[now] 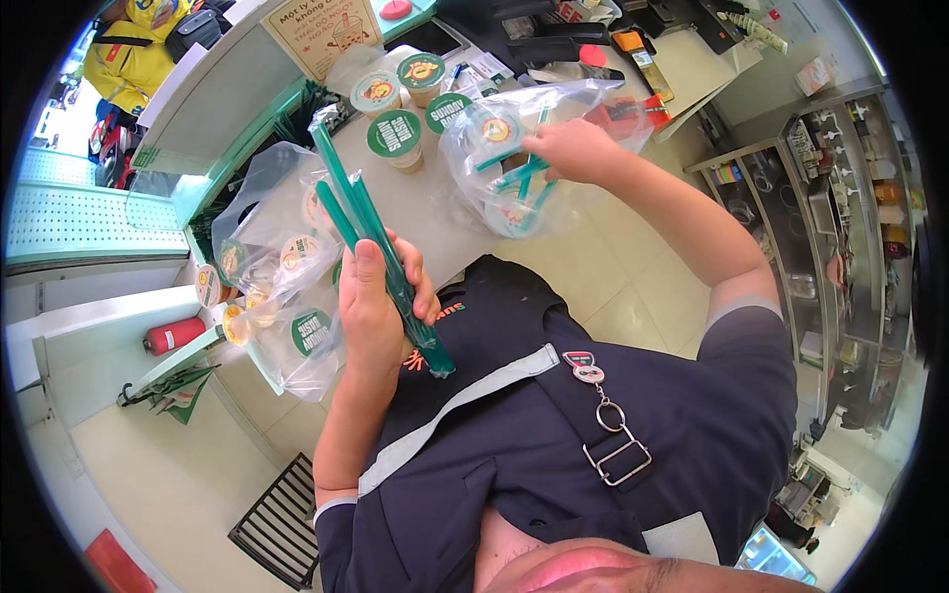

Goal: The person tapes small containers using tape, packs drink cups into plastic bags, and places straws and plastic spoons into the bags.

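My left hand (385,296) is closed around a bundle of green wrapped drinking straws (371,230), which point up and to the left. Over a clear plastic bag (549,104) on the right, my right hand (574,152) has its fingers at several green straws (523,174) among lidded cups. Whether it grips one of them cannot be told. Several sealed drink cups (394,137) with green or pale lids stand between the bags. Another clear plastic bag (274,193) with lidded cups lies left of my left hand.
The white counter (400,196) runs under the cups. A printed sign (319,33) stands at its back edge, near a dark tablet (426,37). Metal shelving (808,222) is at the right. A person in yellow (130,63) is beyond the counter. A slatted black rack (278,519) is at lower left.
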The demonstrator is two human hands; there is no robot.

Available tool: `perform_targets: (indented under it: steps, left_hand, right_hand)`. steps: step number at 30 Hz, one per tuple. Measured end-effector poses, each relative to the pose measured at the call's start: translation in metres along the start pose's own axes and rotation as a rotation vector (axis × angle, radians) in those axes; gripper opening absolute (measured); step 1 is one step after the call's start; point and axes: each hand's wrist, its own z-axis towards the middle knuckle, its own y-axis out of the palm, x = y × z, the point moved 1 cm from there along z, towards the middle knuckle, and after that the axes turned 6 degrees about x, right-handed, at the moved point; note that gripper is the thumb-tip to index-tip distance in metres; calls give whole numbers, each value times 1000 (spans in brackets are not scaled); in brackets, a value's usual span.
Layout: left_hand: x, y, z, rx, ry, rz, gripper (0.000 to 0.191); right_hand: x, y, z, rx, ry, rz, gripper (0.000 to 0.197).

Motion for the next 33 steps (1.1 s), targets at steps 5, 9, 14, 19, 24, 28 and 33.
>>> perform_targets:
  steps: [5,9,14,19,24,28,33]
  left_hand:
    - [-1,8,4,3,53,151,34]
    - [-3,29,4,-244,-53,323,31]
    - [-5,7,7,160,219,209,32]
    - [16,-12,15,64,327,29,35]
    - [-9,23,55,39,549,97,40]
    - [-11,99,71,-274,563,481,47]
    - [2,100,116,-417,571,984,75]
  right_hand:
    - [-56,-78,12,345,300,796,45]
    - [-129,-89,25,304,265,1665,34]
    - [-87,-79,-13,1229,241,1560,33]
    - [-18,-68,-37,1017,-198,535,37]
    - [-19,-74,-9,299,132,515,50]
    - [-59,-122,-6,419,-4,839,41]
    - [-4,-73,-41,812,11,922,20]
